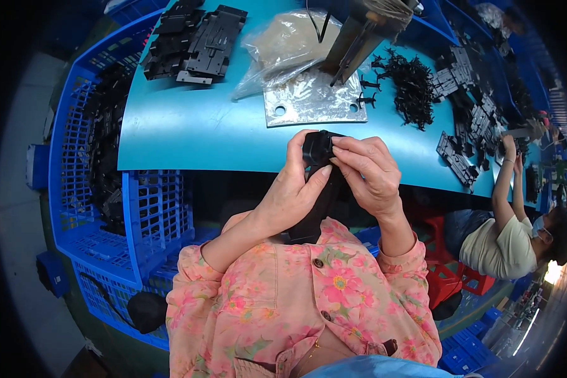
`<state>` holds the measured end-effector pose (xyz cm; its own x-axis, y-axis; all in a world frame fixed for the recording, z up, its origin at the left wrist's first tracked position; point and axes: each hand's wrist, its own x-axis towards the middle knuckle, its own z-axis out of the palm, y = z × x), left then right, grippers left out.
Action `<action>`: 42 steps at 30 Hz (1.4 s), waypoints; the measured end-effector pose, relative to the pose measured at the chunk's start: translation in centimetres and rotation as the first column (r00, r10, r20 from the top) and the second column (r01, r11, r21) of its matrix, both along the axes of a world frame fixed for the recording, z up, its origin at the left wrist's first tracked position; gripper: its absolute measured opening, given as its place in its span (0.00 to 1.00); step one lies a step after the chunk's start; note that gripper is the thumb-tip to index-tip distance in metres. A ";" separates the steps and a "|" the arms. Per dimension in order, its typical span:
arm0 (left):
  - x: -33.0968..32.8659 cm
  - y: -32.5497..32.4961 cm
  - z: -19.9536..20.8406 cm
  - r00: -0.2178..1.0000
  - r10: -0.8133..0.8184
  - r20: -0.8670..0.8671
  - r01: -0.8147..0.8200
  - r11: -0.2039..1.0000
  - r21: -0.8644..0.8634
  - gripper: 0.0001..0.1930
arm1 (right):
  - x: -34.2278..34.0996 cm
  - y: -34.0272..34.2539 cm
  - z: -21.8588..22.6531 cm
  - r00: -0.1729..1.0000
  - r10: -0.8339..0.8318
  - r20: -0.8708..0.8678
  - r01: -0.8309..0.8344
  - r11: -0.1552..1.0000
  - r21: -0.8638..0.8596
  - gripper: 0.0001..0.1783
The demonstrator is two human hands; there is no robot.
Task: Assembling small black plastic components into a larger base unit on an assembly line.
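Note:
Just off the front edge of the bench, I hold a black moulded plastic part [319, 148] between both hands. My left hand [293, 190] is closed around its left side, with the thumb across the near face. My right hand [373, 171] pinches its right edge with thumb and fingertips. Whether a smaller piece is between those fingertips is hidden. Beyond the hands, a metal plate [312, 101] with round holes lies under an upright metal tool [366, 38].
A turquoise bench [183, 138] carries flat black panels [215, 43], a clear plastic bag [290, 38], a heap of small black clips [409, 88] and more black parts [457, 157]. Blue crates [94, 242] stand at left. At right, a co-worker [507, 242] reaches over the bench.

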<state>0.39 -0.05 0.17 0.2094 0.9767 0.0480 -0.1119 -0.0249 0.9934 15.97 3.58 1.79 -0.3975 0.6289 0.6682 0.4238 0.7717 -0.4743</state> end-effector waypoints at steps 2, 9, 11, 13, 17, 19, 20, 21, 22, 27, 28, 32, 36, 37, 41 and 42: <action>0.0 0.0 -0.1 0.999 -0.013 0.039 0.014 1.000 -0.016 0.26 | 0.1 0.1 0.3 0.999 0.023 0.025 -0.022 0.999 -0.028 0.13; -0.4 -0.3 0.0 1.000 0.007 0.012 -0.006 0.999 -0.037 0.26 | -0.1 0.5 1.4 0.990 0.064 0.129 -0.062 0.998 -0.018 0.12; -0.4 -0.3 0.0 1.000 0.006 0.007 -0.006 1.000 -0.002 0.26 | -0.2 0.6 1.6 0.984 0.067 0.167 -0.069 0.998 0.007 0.12; -0.8 -0.3 0.1 0.999 -0.007 0.045 0.010 0.997 -0.076 0.25 | -0.3 0.6 1.7 0.982 0.068 0.177 -0.069 0.998 0.000 0.12; -0.8 0.7 0.5 0.938 0.069 0.339 -0.005 0.983 -0.184 0.20 | -0.7 0.6 1.5 0.982 0.076 0.171 -0.072 0.997 -0.030 0.12; -1.2 1.3 -0.1 0.967 0.045 0.250 0.002 0.983 -0.184 0.16 | -0.7 0.8 1.4 0.978 0.075 0.197 -0.066 0.996 -0.054 0.11; -1.1 1.5 -0.3 0.951 0.075 0.300 -0.015 0.980 -0.199 0.15 | -0.4 1.4 1.5 0.977 0.146 0.157 -0.132 0.987 -0.094 0.11; -1.2 1.5 -0.5 0.931 0.108 0.348 -0.032 0.976 -0.216 0.14 | -0.2 1.9 1.5 0.970 0.216 0.113 -0.201 0.971 -0.131 0.12; -1.3 1.4 -0.1 0.920 0.111 0.376 -0.018 0.970 -0.244 0.13 | 0.3 2.4 1.6 0.976 0.198 0.090 -0.182 0.971 -0.157 0.12; -1.2 1.5 -0.5 0.916 0.131 0.380 -0.002 0.947 -0.321 0.13 | 1.6 2.1 0.5 0.982 0.170 -0.078 -0.185 0.815 -0.549 0.12; -1.2 1.5 -0.5 0.918 0.133 0.373 -0.004 0.945 -0.326 0.14 | 1.6 2.1 0.2 0.977 0.180 -0.115 -0.213 0.806 -0.552 0.11; -1.2 1.5 -0.7 0.914 0.159 0.372 -0.020 0.936 -0.351 0.14 | 1.2 1.8 0.0 0.970 0.200 -0.139 -0.244 0.802 -0.545 0.11; -1.1 1.4 -0.6 0.914 0.186 0.359 -0.047 0.931 -0.361 0.14 | 1.0 1.8 0.2 0.972 0.219 -0.080 -0.228 0.816 -0.531 0.10; -1.2 1.3 -0.6 0.915 0.184 0.360 -0.043 0.930 -0.366 0.14 | 0.9 1.7 0.3 0.973 0.219 -0.074 -0.224 0.813 -0.537 0.10; -1.4 1.4 -0.5 0.922 0.159 0.352 -0.015 0.925 -0.379 0.15 | 0.9 1.8 0.2 0.973 0.223 -0.057 -0.218 0.807 -0.548 0.10; -1.4 1.5 -0.5 0.923 0.159 0.351 -0.014 0.925 -0.381 0.15 | 0.9 1.8 0.2 0.973 0.222 -0.059 -0.217 0.807 -0.550 0.10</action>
